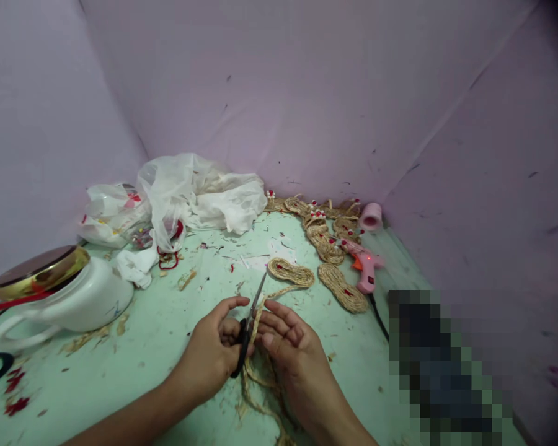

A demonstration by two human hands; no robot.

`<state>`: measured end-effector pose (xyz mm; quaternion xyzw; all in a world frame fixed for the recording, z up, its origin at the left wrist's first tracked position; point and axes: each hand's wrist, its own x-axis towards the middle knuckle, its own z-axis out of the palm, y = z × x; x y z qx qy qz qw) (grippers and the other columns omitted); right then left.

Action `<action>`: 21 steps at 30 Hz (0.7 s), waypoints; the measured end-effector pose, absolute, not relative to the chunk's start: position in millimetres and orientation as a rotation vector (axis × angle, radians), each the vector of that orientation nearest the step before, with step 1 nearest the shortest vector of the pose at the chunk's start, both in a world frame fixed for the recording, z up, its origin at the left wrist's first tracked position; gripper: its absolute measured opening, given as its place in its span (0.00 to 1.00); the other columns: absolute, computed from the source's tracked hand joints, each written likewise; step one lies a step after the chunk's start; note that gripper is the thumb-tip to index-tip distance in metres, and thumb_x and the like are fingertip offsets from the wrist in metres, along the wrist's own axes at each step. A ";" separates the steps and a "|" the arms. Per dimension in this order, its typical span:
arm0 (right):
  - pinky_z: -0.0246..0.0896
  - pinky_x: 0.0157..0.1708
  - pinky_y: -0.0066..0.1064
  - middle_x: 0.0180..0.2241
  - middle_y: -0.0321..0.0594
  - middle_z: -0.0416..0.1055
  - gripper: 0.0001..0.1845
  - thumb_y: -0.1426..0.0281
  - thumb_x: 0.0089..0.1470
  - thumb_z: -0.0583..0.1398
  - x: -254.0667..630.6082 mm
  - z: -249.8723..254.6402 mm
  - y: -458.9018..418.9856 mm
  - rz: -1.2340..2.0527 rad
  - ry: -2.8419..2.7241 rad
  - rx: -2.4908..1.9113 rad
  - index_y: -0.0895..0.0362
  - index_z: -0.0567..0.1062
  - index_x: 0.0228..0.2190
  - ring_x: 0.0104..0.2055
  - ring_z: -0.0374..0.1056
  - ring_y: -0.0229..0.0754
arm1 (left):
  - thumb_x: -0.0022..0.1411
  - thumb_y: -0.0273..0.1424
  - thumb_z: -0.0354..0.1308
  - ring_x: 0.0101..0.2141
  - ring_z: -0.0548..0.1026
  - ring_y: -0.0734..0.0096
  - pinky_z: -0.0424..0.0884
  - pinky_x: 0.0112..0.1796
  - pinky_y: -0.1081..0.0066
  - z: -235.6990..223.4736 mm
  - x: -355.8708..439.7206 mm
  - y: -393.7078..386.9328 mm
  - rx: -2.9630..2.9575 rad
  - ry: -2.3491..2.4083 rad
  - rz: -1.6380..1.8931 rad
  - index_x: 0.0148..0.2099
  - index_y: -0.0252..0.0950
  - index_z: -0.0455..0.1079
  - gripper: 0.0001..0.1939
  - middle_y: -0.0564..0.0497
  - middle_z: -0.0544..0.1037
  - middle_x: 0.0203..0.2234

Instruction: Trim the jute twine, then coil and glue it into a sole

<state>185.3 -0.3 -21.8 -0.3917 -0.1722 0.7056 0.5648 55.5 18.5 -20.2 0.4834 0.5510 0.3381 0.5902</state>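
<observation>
My left hand [214, 350] is closed round the black handles of a pair of scissors [250, 322], whose blades point up and away from me. My right hand [291, 344] pinches a strand of jute rope [260, 378] right beside the blades. The rope runs from a loose tangle under my wrists up to a flat oval coil of jute [291, 272] on the green table top [167, 334].
More jute coils with red and white beads [328, 238] line the back right corner, beside a pink glue gun [365, 266] and a pink tape roll [371, 217]. Crumpled plastic bags [190, 198] lie at the back left. A white jar with a gold lid [60, 288] stands left.
</observation>
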 end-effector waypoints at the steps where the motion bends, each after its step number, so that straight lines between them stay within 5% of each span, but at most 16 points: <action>1: 0.62 0.36 0.29 0.33 0.42 0.74 0.26 0.76 0.32 0.68 185.4 -21.0 0.0 1.655 -0.393 -0.918 0.59 0.71 0.38 0.35 0.70 0.39 | 0.39 0.29 0.62 0.17 0.61 0.79 0.55 0.19 0.78 -19.8 55.6 18.9 1.126 1.282 0.787 0.48 0.33 0.61 0.30 0.62 0.63 0.13; 21: 0.63 0.40 0.28 0.33 0.39 0.73 0.24 0.78 0.33 0.67 190.9 -23.2 8.8 1.567 -0.050 -0.780 0.57 0.66 0.35 0.35 0.70 0.37 | 0.39 0.30 0.60 0.15 0.59 0.79 0.54 0.18 0.78 -10.5 56.3 21.6 1.214 1.295 0.650 0.46 0.33 0.64 0.27 0.63 0.60 0.12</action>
